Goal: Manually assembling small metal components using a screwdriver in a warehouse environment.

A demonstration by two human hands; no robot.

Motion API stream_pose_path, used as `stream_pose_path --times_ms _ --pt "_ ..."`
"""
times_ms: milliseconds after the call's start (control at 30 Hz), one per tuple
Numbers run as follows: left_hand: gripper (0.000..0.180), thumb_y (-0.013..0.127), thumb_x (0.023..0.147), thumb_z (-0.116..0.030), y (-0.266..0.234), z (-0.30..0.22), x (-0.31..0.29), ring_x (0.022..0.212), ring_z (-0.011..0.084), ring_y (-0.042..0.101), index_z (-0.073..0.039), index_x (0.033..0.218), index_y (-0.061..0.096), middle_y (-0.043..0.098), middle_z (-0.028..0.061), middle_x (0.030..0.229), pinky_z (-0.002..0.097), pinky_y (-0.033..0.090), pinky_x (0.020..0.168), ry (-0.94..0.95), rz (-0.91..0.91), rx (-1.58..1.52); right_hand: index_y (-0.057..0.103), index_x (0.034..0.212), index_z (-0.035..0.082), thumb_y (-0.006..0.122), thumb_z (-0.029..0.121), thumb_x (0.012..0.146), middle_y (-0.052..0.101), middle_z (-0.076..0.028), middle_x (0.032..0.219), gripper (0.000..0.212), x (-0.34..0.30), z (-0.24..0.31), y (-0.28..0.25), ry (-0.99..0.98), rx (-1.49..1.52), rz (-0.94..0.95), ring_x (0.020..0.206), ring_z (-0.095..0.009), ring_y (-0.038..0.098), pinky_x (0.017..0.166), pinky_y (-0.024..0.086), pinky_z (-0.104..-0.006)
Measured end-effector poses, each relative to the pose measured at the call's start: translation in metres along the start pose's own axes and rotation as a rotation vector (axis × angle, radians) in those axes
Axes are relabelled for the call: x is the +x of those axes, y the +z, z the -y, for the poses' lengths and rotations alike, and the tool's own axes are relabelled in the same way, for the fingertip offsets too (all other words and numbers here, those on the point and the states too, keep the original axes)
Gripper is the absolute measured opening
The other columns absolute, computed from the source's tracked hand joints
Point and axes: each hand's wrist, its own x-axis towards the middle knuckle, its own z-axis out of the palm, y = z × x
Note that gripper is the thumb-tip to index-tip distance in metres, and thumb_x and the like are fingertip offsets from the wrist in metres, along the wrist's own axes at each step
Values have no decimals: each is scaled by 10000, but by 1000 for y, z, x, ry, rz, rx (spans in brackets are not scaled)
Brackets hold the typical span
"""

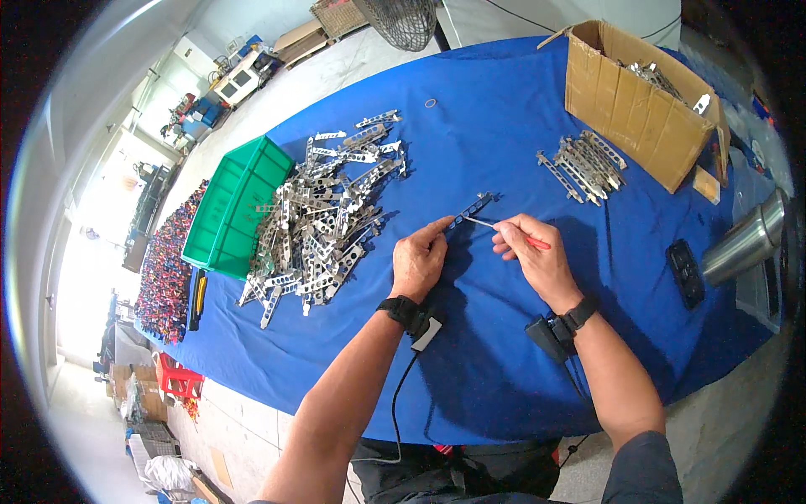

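Note:
Over the blue cloth, my left hand (418, 262) pinches the near end of a slim metal bracket with holes (476, 205), which slants away to the upper right. My right hand (535, 256) is closed around a thin tool with a red handle (538, 243), like a small screwdriver. The tool's pale shaft points left, and its tip meets or nearly meets the bracket's middle. To the left lies a big loose heap of similar metal brackets (323, 218). On the right, a neater row of brackets (585, 165) lies side by side.
A green plastic bin (222, 206) lies tipped beside the heap. A cardboard box (630, 105) holding brackets stands at the back right. A steel cylinder (747, 239) and a black phone-like object (685, 273) are at the right edge. A yellow-and-black cutter (198, 300) lies left.

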Motion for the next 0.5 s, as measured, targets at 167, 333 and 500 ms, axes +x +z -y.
stream_pose_path --times_ms 167,333,500 --pt "307 573 893 -97 0 0 0 526 102 486 -97 1166 712 536 75 588 298 436 528 -14 0 -9 677 997 3 569 199 992 704 -77 871 224 0 -1 3 -31 34 -62 779 -131 686 667 552 -264" --pt "305 574 895 -100 0 -2 0 535 103 504 -95 1167 711 551 80 599 294 440 535 -4 -6 -15 677 997 -8 574 164 977 709 -80 864 201 1 -1 -1 -42 14 5 778 -135 695 674 555 -263" --pt "304 575 895 -100 -1 -1 0 539 103 504 -94 1167 711 565 80 614 292 440 537 -4 -2 -9 689 987 -4 574 112 944 707 -76 835 170 0 4 2 9 37 -123 754 -122 682 678 547 -254"
